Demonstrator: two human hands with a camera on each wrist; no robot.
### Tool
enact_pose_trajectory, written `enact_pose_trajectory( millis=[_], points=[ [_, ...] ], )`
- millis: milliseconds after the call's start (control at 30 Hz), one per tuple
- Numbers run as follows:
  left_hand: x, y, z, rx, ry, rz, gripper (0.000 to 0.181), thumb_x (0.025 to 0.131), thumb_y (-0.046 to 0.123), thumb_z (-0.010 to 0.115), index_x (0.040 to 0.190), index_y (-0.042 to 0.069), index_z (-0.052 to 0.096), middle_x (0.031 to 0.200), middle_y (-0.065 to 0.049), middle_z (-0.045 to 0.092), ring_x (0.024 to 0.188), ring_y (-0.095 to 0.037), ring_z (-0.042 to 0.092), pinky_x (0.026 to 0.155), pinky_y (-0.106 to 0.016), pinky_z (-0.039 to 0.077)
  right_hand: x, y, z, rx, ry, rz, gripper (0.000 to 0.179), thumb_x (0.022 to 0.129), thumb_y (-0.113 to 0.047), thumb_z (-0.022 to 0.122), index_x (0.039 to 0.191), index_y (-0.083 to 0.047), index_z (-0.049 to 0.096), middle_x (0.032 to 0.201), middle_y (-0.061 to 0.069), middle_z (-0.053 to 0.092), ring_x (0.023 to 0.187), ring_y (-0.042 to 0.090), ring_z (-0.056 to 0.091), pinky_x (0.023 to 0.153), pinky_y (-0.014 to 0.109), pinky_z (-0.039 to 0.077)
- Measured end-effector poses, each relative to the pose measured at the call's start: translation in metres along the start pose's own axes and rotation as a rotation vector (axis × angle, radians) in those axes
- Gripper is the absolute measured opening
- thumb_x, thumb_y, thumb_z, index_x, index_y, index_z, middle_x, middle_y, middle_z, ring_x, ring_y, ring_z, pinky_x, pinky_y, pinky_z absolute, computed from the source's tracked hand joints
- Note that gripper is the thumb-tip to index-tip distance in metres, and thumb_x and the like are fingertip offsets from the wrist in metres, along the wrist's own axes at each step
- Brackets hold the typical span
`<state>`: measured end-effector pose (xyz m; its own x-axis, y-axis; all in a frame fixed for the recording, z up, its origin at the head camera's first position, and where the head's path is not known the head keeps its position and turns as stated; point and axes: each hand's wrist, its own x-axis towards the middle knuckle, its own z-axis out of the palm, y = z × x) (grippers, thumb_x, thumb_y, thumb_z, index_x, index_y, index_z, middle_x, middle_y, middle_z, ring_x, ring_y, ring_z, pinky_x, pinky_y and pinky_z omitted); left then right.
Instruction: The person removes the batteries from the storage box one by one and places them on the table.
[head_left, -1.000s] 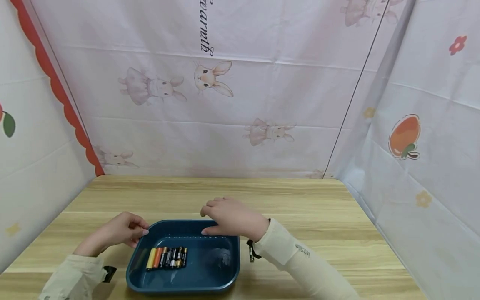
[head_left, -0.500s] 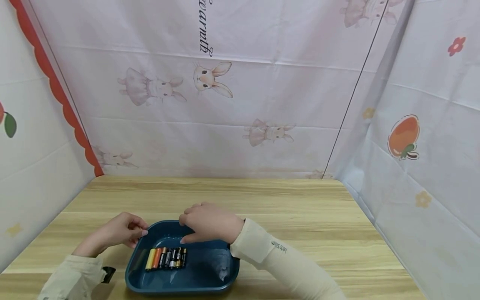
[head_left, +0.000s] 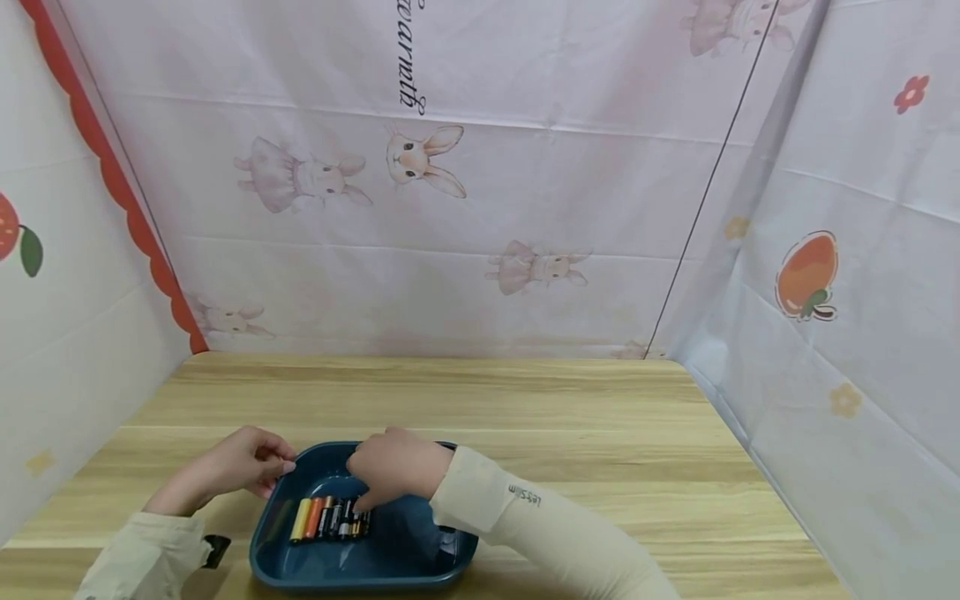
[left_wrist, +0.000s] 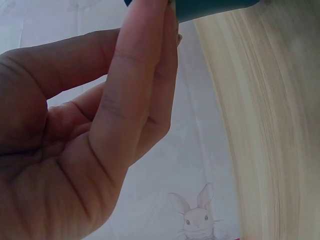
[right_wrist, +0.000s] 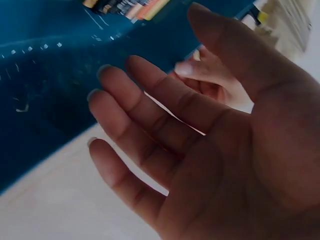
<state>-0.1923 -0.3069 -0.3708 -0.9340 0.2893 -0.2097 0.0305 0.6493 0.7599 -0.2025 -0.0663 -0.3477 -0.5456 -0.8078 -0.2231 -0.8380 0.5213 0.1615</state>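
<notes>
Wood-grain tabletop [head_left: 570, 408], pale, streaks running crosswise, with a glossy blue tray [head_left: 360, 581] on it. Inside the tray, in its left half, lies a row of batteries [head_left: 330, 520] side by side: yellow and orange at the left end, mostly black towards the right. Left hand [head_left: 243, 462] at the tray's far left corner, thumb and fingertips brought together, pinching the rim. Right hand [head_left: 401, 462] above the tray, thumb by the row's right end; fingers loosely bent, well apart from the thumb, nothing in hold; contact with the batteries cannot be told. Beyond the tray, a pinkish-white fabric backdrop [head_left: 525, 192], creased, with sideways rabbit prints [head_left: 425, 160] and black lettering [head_left: 407, 58]. Left of the tray, a white side panel [head_left: 67, 333] and red scalloped border [head_left: 142, 233]; to its right, another fabric panel [head_left: 885, 283] bearing an orange fruit print [head_left: 807, 271].
</notes>
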Motion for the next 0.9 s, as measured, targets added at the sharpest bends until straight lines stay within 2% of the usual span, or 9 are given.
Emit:
enact_pose_trajectory(
  millis=[133, 233, 367, 600, 800, 900],
  points=[
    [0.000, 0.000, 0.000, 0.008, 0.003, 0.007, 0.012, 0.093, -0.001, 0.058, 0.100, -0.009, 0.065, 0.071, -0.006, 0.058, 0.062, -0.019, 0.058, 0.056, -0.032, 0.057, 0.007, -0.004, 0.006, 0.026, -0.058, 0.053, 0.025, 0.085, -0.048, 0.070, 0.097, -0.025, 0.069, 0.076, -0.014, 0.059, 0.064, 0.004, 0.050, 0.061, 0.020, 0.044],
    [0.000, 0.000, 0.000, 0.011, 0.001, 0.012, 0.013, 0.093, -0.001, 0.058, 0.100, -0.009, 0.065, 0.071, -0.006, 0.058, 0.062, -0.019, 0.058, 0.056, -0.032, 0.057, 0.011, -0.006, 0.010, 0.011, -0.087, 0.080, 0.026, 0.083, -0.048, 0.072, 0.098, -0.026, 0.069, 0.078, -0.013, 0.060, 0.064, 0.004, 0.050, 0.058, 0.020, 0.044],
    [0.001, 0.000, 0.000, 0.013, -0.003, 0.020, 0.012, 0.093, -0.001, 0.058, 0.100, -0.009, 0.065, 0.070, -0.006, 0.058, 0.062, -0.019, 0.058, 0.056, -0.032, 0.057, 0.016, -0.009, 0.012, 0.007, -0.116, 0.096, 0.031, 0.080, -0.048, 0.075, 0.102, -0.028, 0.068, 0.083, -0.014, 0.062, 0.068, 0.003, 0.051, 0.068, 0.022, 0.044],
    [-0.004, 0.002, 0.004, 0.001, -0.005, 0.025, 0.014, 0.093, 0.000, 0.058, 0.101, -0.009, 0.065, 0.071, -0.006, 0.059, 0.062, -0.019, 0.059, 0.056, -0.032, 0.057, 0.018, -0.021, 0.015, 0.009, -0.163, 0.096, 0.031, 0.077, -0.046, 0.078, 0.102, -0.030, 0.068, 0.085, -0.015, 0.062, 0.069, 0.003, 0.052, 0.067, 0.023, 0.047],
    [-0.009, 0.003, 0.009, -0.004, -0.002, 0.025, 0.014, 0.093, 0.001, 0.059, 0.101, -0.009, 0.065, 0.071, -0.006, 0.059, 0.063, -0.018, 0.059, 0.056, -0.032, 0.057, 0.016, -0.028, 0.018, -0.012, -0.175, 0.088, 0.032, 0.076, -0.046, 0.079, 0.103, -0.032, 0.068, 0.088, -0.016, 0.063, 0.071, 0.003, 0.052, 0.077, 0.025, 0.046],
    [-0.012, 0.003, 0.011, -0.002, 0.002, 0.031, 0.014, 0.093, 0.000, 0.059, 0.101, -0.010, 0.065, 0.071, -0.006, 0.059, 0.063, -0.019, 0.059, 0.056, -0.032, 0.057, 0.015, -0.030, 0.018, -0.020, -0.176, 0.091, 0.034, 0.076, -0.047, 0.079, 0.104, -0.033, 0.067, 0.089, -0.017, 0.062, 0.072, 0.003, 0.053, 0.078, 0.025, 0.045]
  ],
)
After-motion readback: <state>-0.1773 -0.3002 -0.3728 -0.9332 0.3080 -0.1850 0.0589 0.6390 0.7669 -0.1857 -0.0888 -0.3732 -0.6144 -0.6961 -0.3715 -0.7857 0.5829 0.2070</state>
